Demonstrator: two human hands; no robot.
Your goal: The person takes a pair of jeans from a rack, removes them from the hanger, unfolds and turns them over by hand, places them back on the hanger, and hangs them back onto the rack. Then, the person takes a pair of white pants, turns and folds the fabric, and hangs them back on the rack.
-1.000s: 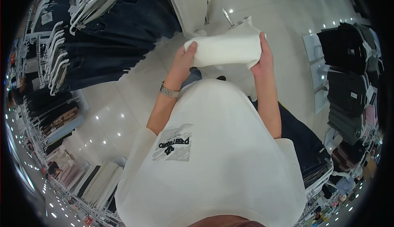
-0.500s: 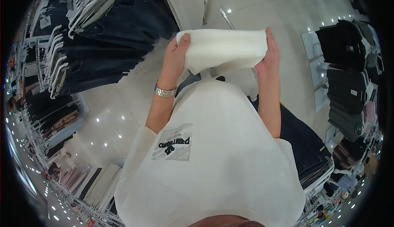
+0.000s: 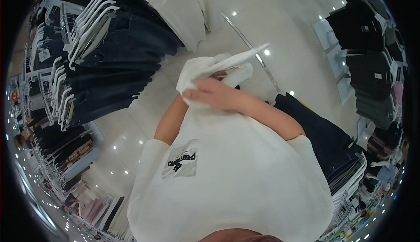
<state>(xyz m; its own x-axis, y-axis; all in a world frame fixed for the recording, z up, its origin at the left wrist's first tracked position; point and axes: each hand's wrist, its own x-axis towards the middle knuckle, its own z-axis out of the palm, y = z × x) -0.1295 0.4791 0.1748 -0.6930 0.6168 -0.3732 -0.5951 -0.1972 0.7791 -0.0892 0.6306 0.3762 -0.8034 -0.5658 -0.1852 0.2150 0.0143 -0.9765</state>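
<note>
A white folded garment [image 3: 192, 72] is bunched in front of my chest, with one flap sticking out to the right. Its exact kind does not show. My left hand [image 3: 220, 74] is mostly hidden by the cloth; only some fingers show in the fold, wrapped around it. My right hand [image 3: 210, 94] reaches across to the left and lies against the near side of the garment, its fingers stretched out and slightly blurred by motion.
Dark jeans [image 3: 118, 45] on white hangers [image 3: 94, 19] hang at left, with pale trousers [image 3: 179, 12] beyond. More dark jeans [image 3: 310, 128] hang at right. Folded dark clothes [image 3: 369, 75] line the far right. A metal bar [image 3: 249, 45] crosses ahead above the tiled floor.
The garment was stretched flat between both hands; now it is bunched towards the left. My right hand has let go of its right end and swung left across it. The view has shifted slightly.
</note>
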